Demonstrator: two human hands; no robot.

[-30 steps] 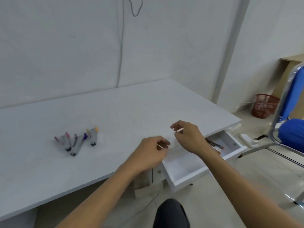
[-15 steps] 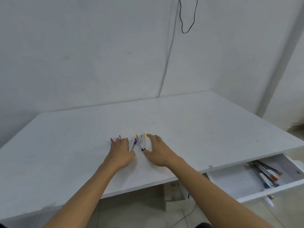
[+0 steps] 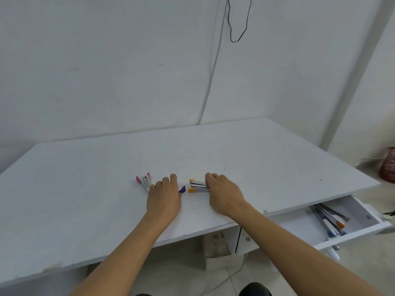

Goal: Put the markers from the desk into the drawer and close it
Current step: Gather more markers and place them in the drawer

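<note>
The fingers (image 3: 171, 180) of the left hand (image 3: 163, 198) lay curled downward, palm down, over a cluster of markers; whether they gripped any of them could not be told. The right hand (image 3: 224, 194) was likewise palm down, its fingers (image 3: 210, 178) bent and closed around the ends of the yellow markers (image 3: 197, 186), two grey barrels with yellow-orange caps pointing left. The pink markers (image 3: 144, 181), slim grey-white barrels with pink caps, projected from under the left hand toward the far left, lying on the desk (image 3: 85, 189). A purple cap (image 3: 182, 189) showed between the two hands, just beside the left thumb side. The desk was a flat, matte white board with a thin front edge and faint specks on its surface. Both forearms were bare and extended forward from the lower edge of the view, converging on the middle of the desk. The drawer (image 3: 350, 232), a shallow white box with smooth walls, stood pulled out at the lower right under the desk top. Inside it lay several pens (image 3: 330, 221), long thin shapes in grey, with orange and blue tips, angled across the right end of the drawer. A thin black cable (image 3: 230, 28) hung in a loop on the plain white wall behind the desk.
</note>
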